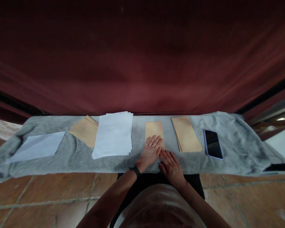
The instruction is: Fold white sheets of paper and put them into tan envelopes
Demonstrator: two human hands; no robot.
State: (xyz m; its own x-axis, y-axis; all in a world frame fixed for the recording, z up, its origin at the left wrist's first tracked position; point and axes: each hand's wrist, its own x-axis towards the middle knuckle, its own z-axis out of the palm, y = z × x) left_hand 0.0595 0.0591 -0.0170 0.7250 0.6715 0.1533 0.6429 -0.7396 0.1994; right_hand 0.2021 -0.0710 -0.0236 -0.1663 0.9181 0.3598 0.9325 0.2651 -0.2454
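A single tan envelope [153,128] with small red print lies upright on the grey cloth in front of me. My left hand [152,150], with a dark band at its wrist, rests flat on the envelope's lower part, fingers spread a little. My right hand [172,167] lies palm down at the envelope's lower right corner, its fingertips touching or nearly touching my left hand; its fingers are stretched out. Left of the envelope is a stack of white paper [114,134]. To the right, a stack of tan envelopes [186,134] lies slightly turned.
A phone [213,144] lies at the right on the grey cloth [239,142]. Further left are more tan envelopes [84,130] and a white sheet [41,145]. A dark red curtain [137,63] hangs behind the table's far edge. Tiled floor [54,190] shows below.
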